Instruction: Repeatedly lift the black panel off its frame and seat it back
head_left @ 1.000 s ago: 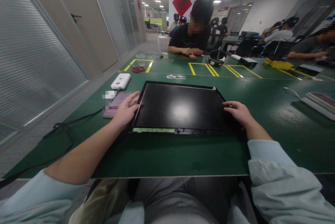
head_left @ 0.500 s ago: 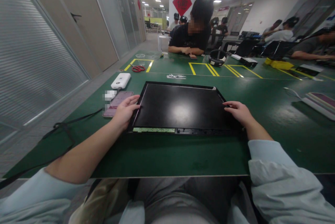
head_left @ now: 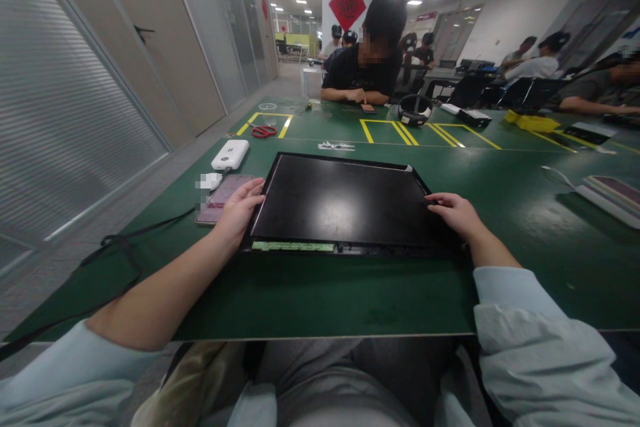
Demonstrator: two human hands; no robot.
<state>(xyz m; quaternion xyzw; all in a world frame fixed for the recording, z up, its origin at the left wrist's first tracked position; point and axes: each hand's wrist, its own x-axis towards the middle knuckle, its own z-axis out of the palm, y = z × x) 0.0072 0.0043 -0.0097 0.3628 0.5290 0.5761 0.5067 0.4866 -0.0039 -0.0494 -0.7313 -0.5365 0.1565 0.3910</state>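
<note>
A black display panel (head_left: 340, 204) lies between my hands, over the green table, its dark screen facing up. Along its near edge runs a green circuit strip (head_left: 293, 246), and a small pale tab sits at its far right corner. My left hand (head_left: 240, 210) grips the panel's left edge, thumb on top and the other fingers partly hidden behind it. At the right edge, my right hand (head_left: 454, 214) closes thumb and fingers on the frame. The left side looks slightly raised from the table.
Left of the panel lie a phone (head_left: 225, 199), a white power bank (head_left: 231, 154) and a black strap (head_left: 125, 240). Beyond are red scissors (head_left: 263, 131), white scraps (head_left: 336, 146) and a headset (head_left: 415, 109). Another person (head_left: 367, 67) leans on the far side. A device (head_left: 613, 200) lies right.
The panel's left side has risen slightly and shifted a little left with my left hand. My right hand stays in nearly the same place, still on the right edge.
</note>
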